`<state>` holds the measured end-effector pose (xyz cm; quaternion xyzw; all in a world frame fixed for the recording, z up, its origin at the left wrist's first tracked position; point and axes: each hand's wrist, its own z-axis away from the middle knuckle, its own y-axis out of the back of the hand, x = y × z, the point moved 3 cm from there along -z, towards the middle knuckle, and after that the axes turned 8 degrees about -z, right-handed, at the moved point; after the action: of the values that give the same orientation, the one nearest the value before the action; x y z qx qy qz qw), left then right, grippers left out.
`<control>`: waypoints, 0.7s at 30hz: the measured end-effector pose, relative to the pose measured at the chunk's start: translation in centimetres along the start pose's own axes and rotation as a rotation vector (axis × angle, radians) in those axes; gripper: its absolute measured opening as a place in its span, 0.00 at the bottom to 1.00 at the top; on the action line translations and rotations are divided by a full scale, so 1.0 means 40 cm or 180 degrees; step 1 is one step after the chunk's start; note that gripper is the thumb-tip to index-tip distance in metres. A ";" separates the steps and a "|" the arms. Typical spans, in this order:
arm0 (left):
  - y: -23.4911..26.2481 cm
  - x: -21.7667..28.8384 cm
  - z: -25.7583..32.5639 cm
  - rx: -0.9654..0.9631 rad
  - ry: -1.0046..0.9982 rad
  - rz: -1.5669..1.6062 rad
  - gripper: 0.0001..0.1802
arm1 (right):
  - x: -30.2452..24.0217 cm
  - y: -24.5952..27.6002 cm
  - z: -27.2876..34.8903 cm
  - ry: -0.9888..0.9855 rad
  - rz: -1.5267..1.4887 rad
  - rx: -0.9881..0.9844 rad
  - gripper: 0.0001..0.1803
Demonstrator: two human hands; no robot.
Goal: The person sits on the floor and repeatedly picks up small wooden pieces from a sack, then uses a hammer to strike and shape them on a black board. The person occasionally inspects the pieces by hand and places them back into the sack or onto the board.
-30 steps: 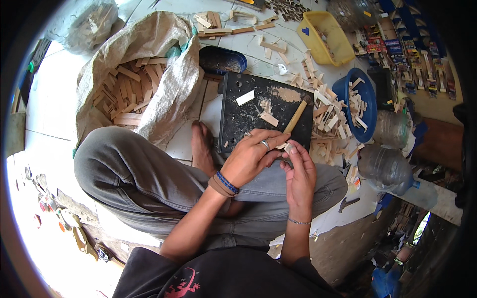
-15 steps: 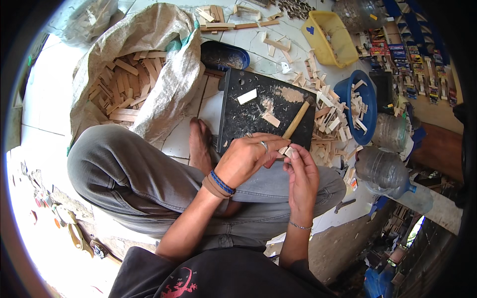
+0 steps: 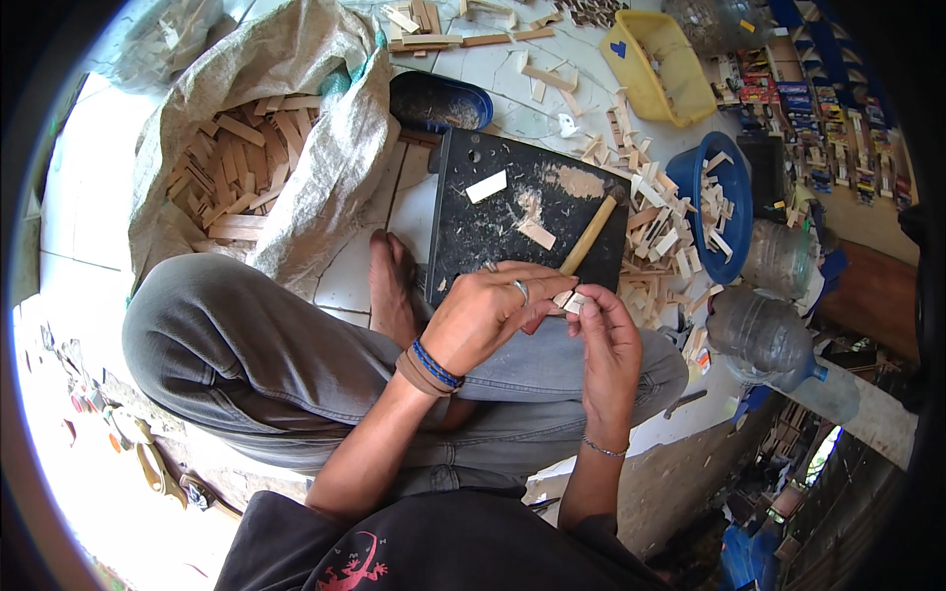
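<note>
My left hand (image 3: 491,310), with a ring and blue and brown wristbands, is closed over one end of a small pale wooden piece (image 3: 572,302). The other end is pinched between the thumb and fingers of my right hand (image 3: 608,330). A dark line crosses the piece; part of it is hidden by my fingers. Just beyond the hands, a yellowish wooden handle (image 3: 589,236) lies on a black board (image 3: 473,231), its near end hidden behind my left hand. Two loose wooden pieces, a white-topped one (image 3: 486,187) and a tan one (image 3: 537,233), rest there among shavings.
A white woven sack (image 3: 330,167) full of wooden strips stands at left. Wooden pieces (image 3: 655,231) are heaped right of the board, beside a blue basin (image 3: 744,212). Farther back are a yellow tub (image 3: 631,74) and a dark blue tray (image 3: 439,101). Plastic bottles (image 3: 754,330) lie at right.
The view has shifted slightly. My right hand has tilted a little, turning the wooden piece slightly; both hands keep hold of it.
</note>
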<state>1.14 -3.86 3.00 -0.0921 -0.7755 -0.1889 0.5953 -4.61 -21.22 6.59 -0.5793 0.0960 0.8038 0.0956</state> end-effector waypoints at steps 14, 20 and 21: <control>-0.002 0.001 -0.002 0.0041 0.0019 -0.0033 0.18 | -0.037 -0.015 0.003 -0.0116 0.0273 0.0039 0.12; -0.004 0.000 -0.003 0.0090 -0.0048 -0.0097 0.17 | -0.049 -0.018 -0.001 -0.0244 0.0257 0.0025 0.12; -0.004 0.000 -0.001 0.0039 0.0024 -0.0065 0.18 | -0.050 -0.017 -0.003 -0.0283 0.0276 0.0028 0.12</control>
<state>1.12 -4.03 2.98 -0.0799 -0.7753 -0.1905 0.5969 -3.70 -20.67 8.41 -0.5379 0.1202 0.8317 0.0675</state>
